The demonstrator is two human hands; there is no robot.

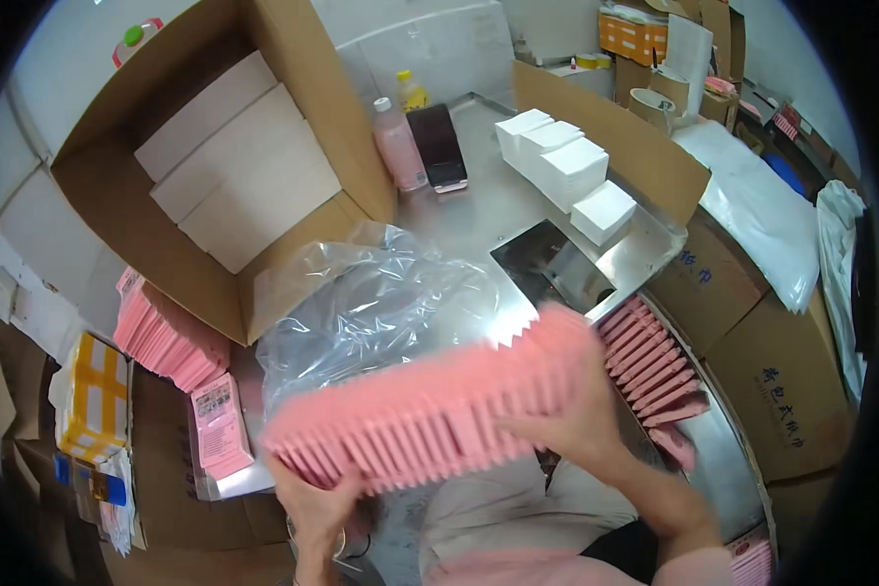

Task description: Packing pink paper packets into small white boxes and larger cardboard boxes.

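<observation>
A long row of pink tissue packets (430,410), standing on edge side by side, is squeezed between my two hands above the near edge of the metal table. My left hand (317,503) grips its left end from below, thumb along the near side. At the right end my right hand (576,420) is wrapped round the row, its thumb on the near face. Motion blurs the row's right part. Just beyond it a crumpled clear plastic bag (361,298) lies on the table, partly covered by the packets.
An open cardboard box (352,127) at the far left holds white stacks. White paper stacks (566,166) stand at the back right, near a dark flat plate (552,264). More pink packets (654,361) fill a tray at right; others (220,425) lie at left. Bottles (398,146) stand behind.
</observation>
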